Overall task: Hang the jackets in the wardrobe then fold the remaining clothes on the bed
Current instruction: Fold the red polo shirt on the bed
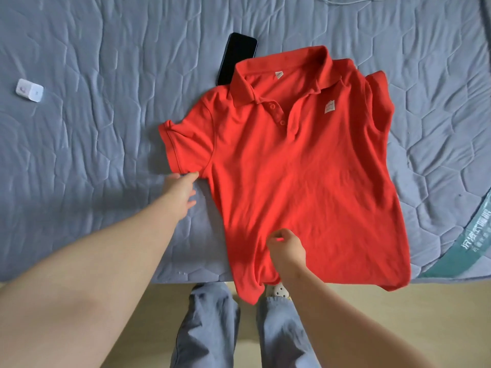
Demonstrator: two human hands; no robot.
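Now the folding part of the task looks to be in hand, and the red shirt (292,168) lies front up on the grey quilted bed (106,115), collar (281,75) away from the person and lower edge (249,288) hanging just over the near side of the mattress.

The left hand (180,191) reaches out with fingers straight, its fingertips touching the bottom of the short sleeve (186,144) on that side. The right hand (288,252) sits over the lower part of the shirt with fingers curled; whether it pinches the cloth or only rests there I cannot tell.

To do this well, I would first draw the overhanging edge up onto the bed and flatten the body with an open palm. The left sleeve can then be turned inward along a straight line from the shoulder. The far sleeve (377,96) looks bunched and partly tucked under, so it needs pulling out flat before its side goes over. A dark phone (237,54) lies partly under the collar and would likely leave a lump, so sliding the shirt clear seems wise.

The cloth is bright, soft and lightly creased, with two buttons (277,114) at the open neck and a small pale badge (329,106) on the chest.
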